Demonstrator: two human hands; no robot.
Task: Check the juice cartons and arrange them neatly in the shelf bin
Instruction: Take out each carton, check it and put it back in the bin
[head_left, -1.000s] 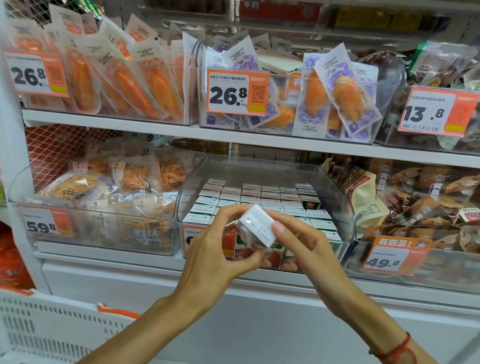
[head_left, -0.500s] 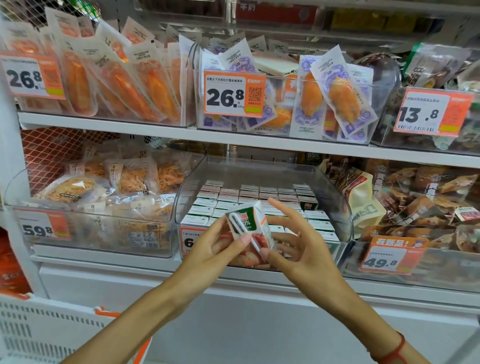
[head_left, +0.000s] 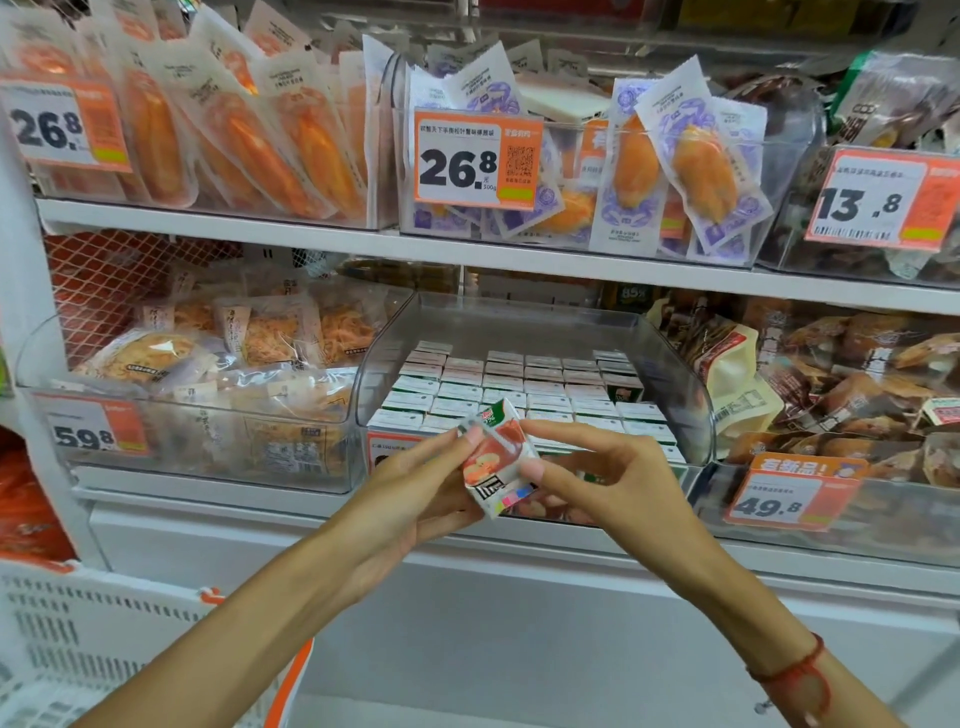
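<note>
Fingertips (head_left: 474, 435) of both hands pinch one tilted juice carton (head_left: 496, 460); best rotate it slowly, read every face, then slot it upright into the shelf bin (head_left: 670, 358).

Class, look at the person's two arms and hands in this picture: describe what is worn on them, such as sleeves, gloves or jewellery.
Both forearms are bare, with no sleeve in view. The left hand and right hand wear no gloves, and no rings show. A red cord bracelet circles the right wrist. The left wrist carries nothing visible.
</note>
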